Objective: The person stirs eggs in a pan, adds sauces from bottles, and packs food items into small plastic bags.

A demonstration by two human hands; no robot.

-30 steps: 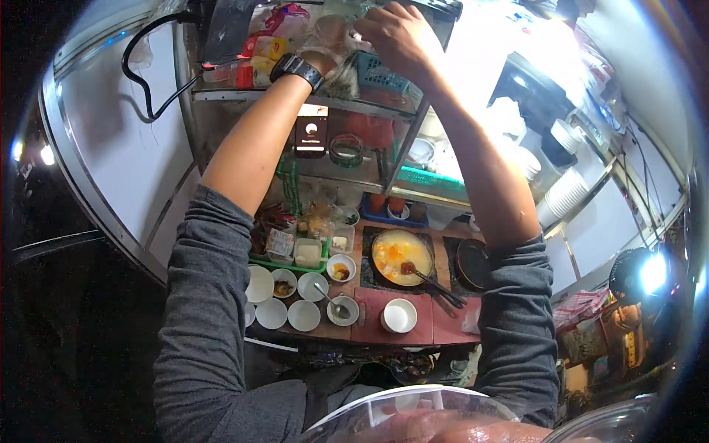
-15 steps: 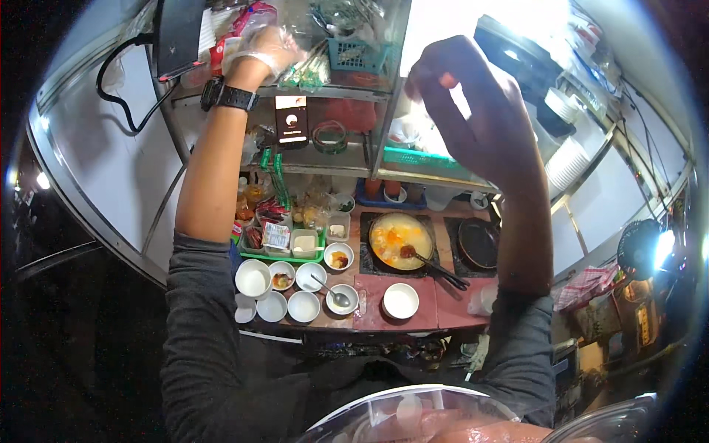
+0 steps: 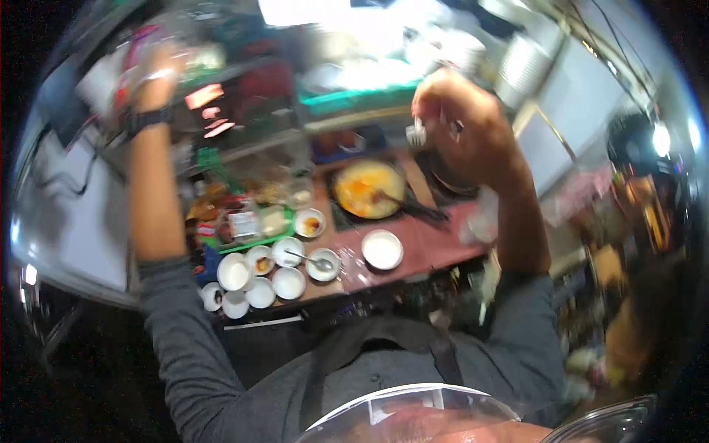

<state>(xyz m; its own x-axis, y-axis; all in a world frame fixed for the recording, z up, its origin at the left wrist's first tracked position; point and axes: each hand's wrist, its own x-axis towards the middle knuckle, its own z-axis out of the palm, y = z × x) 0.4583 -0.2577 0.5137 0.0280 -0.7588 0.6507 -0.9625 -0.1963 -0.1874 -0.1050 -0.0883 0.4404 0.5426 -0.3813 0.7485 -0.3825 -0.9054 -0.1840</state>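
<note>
My left hand [image 3: 161, 70] is up at the top shelf on the left among blurred plastic packages, with what looks like clear plastic around it; its fingers are smeared by motion. My right hand [image 3: 461, 129] is raised above the right side of the counter, fingers curled around a small white object [image 3: 415, 135] too blurred to name. Beneath it lies a dark pan [image 3: 443, 177], partly hidden. To its lower left, a pan of yellow-orange liquid food [image 3: 365, 179] has a utensil resting in it. A white bowl [image 3: 382, 249] stands on the red board [image 3: 432, 244].
Several small bowls [image 3: 260, 292], one with a spoon, line the counter's left beside a green tray [image 3: 269, 241] of containers. A lit phone [image 3: 210, 111] stands on the middle shelf. Stacked white dishes [image 3: 517, 63] are upper right, a black round fixture [image 3: 628, 140] far right.
The view has swung and blurred. My right hand has come down from the upper shelf toward the dark pan, now with a small white object at its fingers. My left hand remains at the shelf.
</note>
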